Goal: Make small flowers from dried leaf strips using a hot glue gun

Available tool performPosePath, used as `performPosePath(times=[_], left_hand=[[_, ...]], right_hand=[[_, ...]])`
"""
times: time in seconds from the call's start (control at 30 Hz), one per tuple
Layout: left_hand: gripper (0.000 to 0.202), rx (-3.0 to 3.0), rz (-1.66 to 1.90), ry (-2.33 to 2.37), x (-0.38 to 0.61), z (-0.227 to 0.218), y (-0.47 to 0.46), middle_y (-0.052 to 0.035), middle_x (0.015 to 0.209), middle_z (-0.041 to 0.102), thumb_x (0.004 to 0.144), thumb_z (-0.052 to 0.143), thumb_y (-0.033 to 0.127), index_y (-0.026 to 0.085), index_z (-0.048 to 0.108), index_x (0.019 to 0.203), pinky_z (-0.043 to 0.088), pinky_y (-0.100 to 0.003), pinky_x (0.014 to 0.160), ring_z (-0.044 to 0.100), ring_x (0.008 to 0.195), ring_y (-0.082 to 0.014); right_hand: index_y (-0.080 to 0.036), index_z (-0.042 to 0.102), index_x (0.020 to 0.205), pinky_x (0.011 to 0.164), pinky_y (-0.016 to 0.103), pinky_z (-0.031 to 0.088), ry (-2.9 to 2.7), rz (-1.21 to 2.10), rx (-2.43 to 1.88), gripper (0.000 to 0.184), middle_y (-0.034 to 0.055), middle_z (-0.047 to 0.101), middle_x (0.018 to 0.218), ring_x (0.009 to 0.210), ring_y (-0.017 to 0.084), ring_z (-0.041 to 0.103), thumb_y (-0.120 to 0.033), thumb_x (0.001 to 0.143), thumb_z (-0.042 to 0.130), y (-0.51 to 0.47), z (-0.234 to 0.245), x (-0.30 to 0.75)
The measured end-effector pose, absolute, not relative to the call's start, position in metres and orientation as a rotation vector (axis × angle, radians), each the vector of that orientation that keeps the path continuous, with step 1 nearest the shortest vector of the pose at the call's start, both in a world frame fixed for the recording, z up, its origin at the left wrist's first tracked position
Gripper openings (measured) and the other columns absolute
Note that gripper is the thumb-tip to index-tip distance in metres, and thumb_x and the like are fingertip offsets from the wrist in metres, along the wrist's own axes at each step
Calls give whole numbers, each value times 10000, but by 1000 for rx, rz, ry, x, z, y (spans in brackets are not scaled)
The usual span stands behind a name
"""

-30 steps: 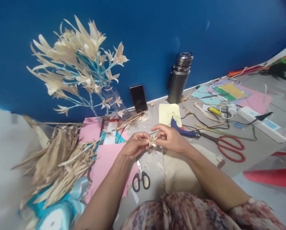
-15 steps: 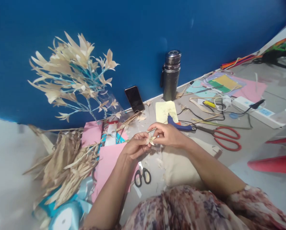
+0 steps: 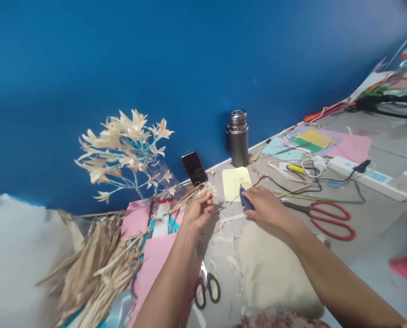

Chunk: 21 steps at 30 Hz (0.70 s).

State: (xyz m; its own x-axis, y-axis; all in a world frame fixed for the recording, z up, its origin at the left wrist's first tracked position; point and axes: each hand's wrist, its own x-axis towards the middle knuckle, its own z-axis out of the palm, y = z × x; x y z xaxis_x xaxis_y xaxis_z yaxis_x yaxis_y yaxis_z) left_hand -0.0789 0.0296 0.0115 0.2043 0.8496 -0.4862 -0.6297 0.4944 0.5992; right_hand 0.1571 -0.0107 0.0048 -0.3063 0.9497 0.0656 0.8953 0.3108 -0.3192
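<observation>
My left hand [image 3: 198,211] is raised over the floor, its fingers pinched on a small cream husk flower [image 3: 208,189]. My right hand [image 3: 265,206] has reached forward and closes on the blue glue gun [image 3: 246,199], which lies next to a pale yellow sheet [image 3: 235,181]. A branch with blue stems and cream husk flowers [image 3: 124,150] stands to the left by the blue wall. Dried husk strips [image 3: 97,262] are heaped at the lower left.
A black phone [image 3: 194,167] and a steel flask [image 3: 238,138] stand against the wall. Red-handled scissors [image 3: 328,217], a power strip [image 3: 367,177] with cables and coloured papers [image 3: 312,139] lie at the right. Small black scissors [image 3: 207,289] and pink paper [image 3: 155,259] lie near me.
My hands have parted. The left keeps the small flower and has lifted it; the right has gone forward onto the glue gun. The view has tilted up.
</observation>
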Motion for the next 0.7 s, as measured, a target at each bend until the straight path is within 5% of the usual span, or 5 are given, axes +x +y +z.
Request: performPosePath(times=[0.13,0.27,0.7], left_hand=[[145,328,1119,929,-59,7,57,-44,722,668,831,592,-11,134,598,847,600,-326,713,690,684,-153],[149,364,1115,948,-42,-4,75,-39,748,691,824,601,2,150,583,832,548,-531,904,719,785,-188],[135,309,1096,988,-38,-29,80,-70,777,712,841,592,27,160,572,831,501,-585,962,706,820,-186]], right_hand=[[-174,679,1040,824,345,361,-2339,340,-1731,310,129,642,1054,1009,295,537,-202,733,706,-12,-4,160],[-172,667,1097,831,340,356,-2290,386,-1770,370,128,631,1069,1018,291,519,-179,728,692,-9,-8,164],[-178,699,953,864,360,376,-2300,339,-1887,202,129,625,1008,1001,294,529,-153,761,638,1,-18,178]])
